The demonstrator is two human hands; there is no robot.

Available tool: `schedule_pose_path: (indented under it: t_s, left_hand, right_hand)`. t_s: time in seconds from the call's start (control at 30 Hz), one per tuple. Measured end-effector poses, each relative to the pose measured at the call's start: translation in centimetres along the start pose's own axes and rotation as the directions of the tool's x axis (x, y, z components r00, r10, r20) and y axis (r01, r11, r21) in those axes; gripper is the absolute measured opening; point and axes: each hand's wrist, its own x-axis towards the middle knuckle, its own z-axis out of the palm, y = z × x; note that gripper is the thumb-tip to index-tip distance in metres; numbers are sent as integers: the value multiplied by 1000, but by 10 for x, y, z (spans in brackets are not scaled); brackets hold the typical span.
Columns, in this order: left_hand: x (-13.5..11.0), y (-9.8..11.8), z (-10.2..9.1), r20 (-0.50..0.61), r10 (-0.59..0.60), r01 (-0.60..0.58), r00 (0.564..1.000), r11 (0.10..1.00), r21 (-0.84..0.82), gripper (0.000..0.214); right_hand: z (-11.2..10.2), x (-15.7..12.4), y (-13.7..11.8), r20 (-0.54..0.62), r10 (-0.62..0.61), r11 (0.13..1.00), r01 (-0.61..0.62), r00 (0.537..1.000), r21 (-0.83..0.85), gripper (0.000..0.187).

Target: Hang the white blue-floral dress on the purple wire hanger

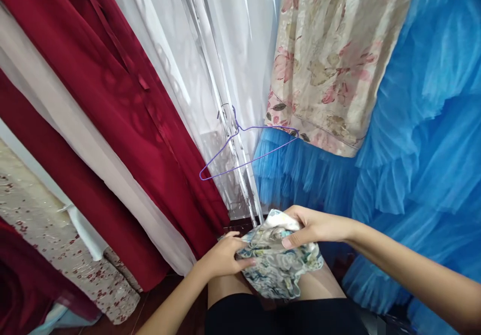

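A bunched piece of patterned cloth (276,265), white with blue and grey flowers, rests on my lap. My left hand (221,256) grips its left edge with fingers closed. From above, my right hand (310,226) pinches the top of the bundle, thumb underneath. A purple wire hanger (244,147) hangs empty from a clear rail a little above and behind the cloth, touching neither hand.
Hanging garments surround me: dark red dresses (124,104) and a white one (75,139) at left, sheer white fabric (225,39) in the middle, a floral dress (334,59) and blue tulle ruffles (421,139) at right. Dark wooden floor (158,300) shows below.
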Motion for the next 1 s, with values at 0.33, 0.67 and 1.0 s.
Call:
schedule_pose_path:
  t_s: [0.33, 0.67, 1.0]
  left_hand:
    - [6, -62, -138, -198, -91, 181, 976, 844, 505, 29]
    - [89, 1, -173, -437, 149, 89, 887, 874, 479, 28]
    - [92, 25, -135, -484, 256, -67, 837, 925, 373, 18]
  right_hand:
    - [-116, 70, -2, -507, -503, 629, -106, 700, -770, 58]
    - [-114, 92, -9, -540, -411, 311, -443, 735, -841, 20]
    - [-143, 21, -13, -701, -641, 617, -335, 313, -713, 87]
